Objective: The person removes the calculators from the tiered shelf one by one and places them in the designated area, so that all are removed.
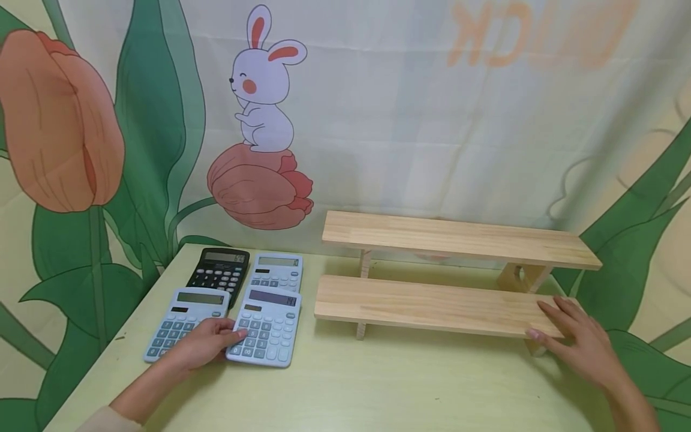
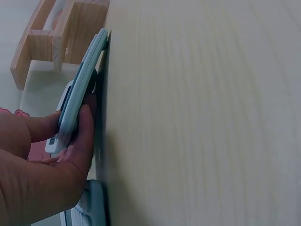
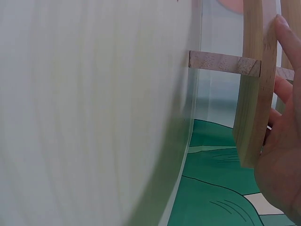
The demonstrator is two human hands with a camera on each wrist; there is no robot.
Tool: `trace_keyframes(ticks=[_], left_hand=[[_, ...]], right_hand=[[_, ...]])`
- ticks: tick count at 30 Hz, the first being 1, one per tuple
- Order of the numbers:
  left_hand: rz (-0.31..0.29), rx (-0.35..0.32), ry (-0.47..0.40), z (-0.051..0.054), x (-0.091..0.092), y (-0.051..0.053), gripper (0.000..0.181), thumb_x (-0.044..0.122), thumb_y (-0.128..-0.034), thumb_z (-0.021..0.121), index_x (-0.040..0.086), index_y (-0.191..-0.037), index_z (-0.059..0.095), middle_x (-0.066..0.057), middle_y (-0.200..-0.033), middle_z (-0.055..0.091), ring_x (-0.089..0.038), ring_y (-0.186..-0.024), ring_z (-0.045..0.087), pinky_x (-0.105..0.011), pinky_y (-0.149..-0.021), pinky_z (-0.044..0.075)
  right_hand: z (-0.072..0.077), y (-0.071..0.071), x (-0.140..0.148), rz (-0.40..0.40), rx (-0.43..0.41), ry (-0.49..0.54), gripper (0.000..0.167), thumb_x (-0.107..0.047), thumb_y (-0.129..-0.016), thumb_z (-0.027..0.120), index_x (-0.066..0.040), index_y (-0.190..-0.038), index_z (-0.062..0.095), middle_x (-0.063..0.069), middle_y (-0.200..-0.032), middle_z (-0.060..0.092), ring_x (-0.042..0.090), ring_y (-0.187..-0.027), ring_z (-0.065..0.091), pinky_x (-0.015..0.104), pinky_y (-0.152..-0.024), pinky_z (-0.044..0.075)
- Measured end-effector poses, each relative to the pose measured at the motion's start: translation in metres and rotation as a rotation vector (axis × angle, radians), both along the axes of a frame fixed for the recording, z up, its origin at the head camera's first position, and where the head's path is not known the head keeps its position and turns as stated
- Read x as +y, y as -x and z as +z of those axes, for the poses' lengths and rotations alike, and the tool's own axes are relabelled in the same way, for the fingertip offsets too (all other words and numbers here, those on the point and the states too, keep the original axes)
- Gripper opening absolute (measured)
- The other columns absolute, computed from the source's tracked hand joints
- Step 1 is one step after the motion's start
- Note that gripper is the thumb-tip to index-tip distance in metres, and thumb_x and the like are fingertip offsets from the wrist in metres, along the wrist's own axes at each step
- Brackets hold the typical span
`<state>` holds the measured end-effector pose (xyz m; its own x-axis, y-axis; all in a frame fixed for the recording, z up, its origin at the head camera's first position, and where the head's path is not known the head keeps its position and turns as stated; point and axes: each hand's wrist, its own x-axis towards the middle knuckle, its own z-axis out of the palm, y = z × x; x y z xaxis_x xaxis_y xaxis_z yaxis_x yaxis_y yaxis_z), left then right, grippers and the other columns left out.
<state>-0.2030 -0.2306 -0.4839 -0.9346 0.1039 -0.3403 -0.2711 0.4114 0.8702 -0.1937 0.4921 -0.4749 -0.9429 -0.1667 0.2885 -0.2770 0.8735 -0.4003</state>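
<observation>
My left hand (image 1: 207, 343) pinches a light blue calculator (image 1: 276, 327) by its left edge, thumb on the keys and fingers underneath. In the left wrist view this calculator (image 2: 77, 96) is tilted, with its near end raised off the table. Just left of it lies another light blue calculator (image 1: 202, 298), partly behind the hand. Behind these are a black calculator (image 1: 215, 277) and one more light blue calculator (image 1: 278, 273), both partly covered. On the right end of the lower board of a two-tier wooden shelf (image 1: 421, 303) rests my right hand (image 1: 580, 342), fingers spread, thumb at the front edge.
The pale wooden table (image 1: 388, 384) carries everything. Above and behind the lower board stands the upper board (image 1: 459, 236), on wooden supports. A printed curtain (image 1: 388, 120) with a rabbit and tulips hangs along the table's back edge.
</observation>
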Motion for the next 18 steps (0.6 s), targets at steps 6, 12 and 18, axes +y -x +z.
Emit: trace_keyframes(ticks=[6, 12, 18], left_hand=[[0.018, 0.000, 0.078, 0.003, -0.001, -0.001, 0.049, 0.023, -0.1068, 0.067, -0.013, -0.137, 0.054, -0.010, -0.106, 0.073, -0.018, -0.088, 0.066, -0.035, -0.077, 0.059], [0.005, 0.025, 0.180, 0.007, -0.004, -0.003, 0.063, 0.029, -0.1051, 0.070, -0.016, -0.143, 0.048, -0.019, -0.119, 0.069, -0.020, -0.092, 0.064, -0.037, -0.080, 0.061], [-0.023, 0.034, 0.200, 0.016, -0.006, -0.007, 0.062, 0.029, -0.1061, 0.068, -0.017, -0.142, 0.049, -0.023, -0.124, 0.067, -0.022, -0.095, 0.065, -0.038, -0.079, 0.063]], right_hand=[[0.000, 0.000, 0.000, -0.001, 0.001, 0.002, 0.075, -0.035, -0.100, 0.073, -0.006, -0.162, 0.041, 0.036, -0.167, 0.022, 0.063, -0.153, 0.010, 0.087, -0.112, 0.000], [0.000, 0.000, -0.001, 0.004, -0.001, 0.008, 0.075, -0.035, -0.100, 0.073, -0.006, -0.162, 0.041, 0.035, -0.168, 0.022, 0.061, -0.154, 0.008, 0.087, -0.113, -0.002], [0.000, -0.001, -0.001, 0.006, -0.004, 0.013, 0.076, -0.035, -0.101, 0.073, -0.006, -0.163, 0.040, 0.035, -0.168, 0.021, 0.061, -0.154, 0.008, 0.086, -0.113, -0.002]])
